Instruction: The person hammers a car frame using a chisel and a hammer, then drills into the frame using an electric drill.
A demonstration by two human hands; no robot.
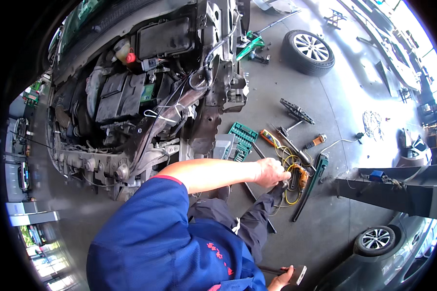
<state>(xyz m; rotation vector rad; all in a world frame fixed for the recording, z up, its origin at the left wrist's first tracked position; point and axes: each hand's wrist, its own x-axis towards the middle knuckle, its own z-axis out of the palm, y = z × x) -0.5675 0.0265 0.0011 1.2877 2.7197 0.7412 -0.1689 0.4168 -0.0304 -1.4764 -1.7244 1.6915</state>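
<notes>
Down low, left hand (271, 172) closed on dark tool — type unclear, right hand (280, 280) gripping hammer (291, 271), partly cropped.

bright daylight glares off the floor (359, 121) at upper right; engine bay (126, 92) shadowed; fisheye edges bend, corners black.

Sleeve (150, 218) deep blue with a red cuff edge, red marks on the blue chest; trousers (238, 223) dark navy. Socket case (240, 140) green, pipe wrench (311, 186) teal-green, drill (301, 177) orange and black with a yellow cord (284, 157) looped beside it, all on the grey concrete floor (325, 228). Engine bay (126, 102) mostly black and grimy grey, with one red cap (130, 57) and white wires (160, 114); loose wheel (308, 52) black tyre, silver rim.
</notes>
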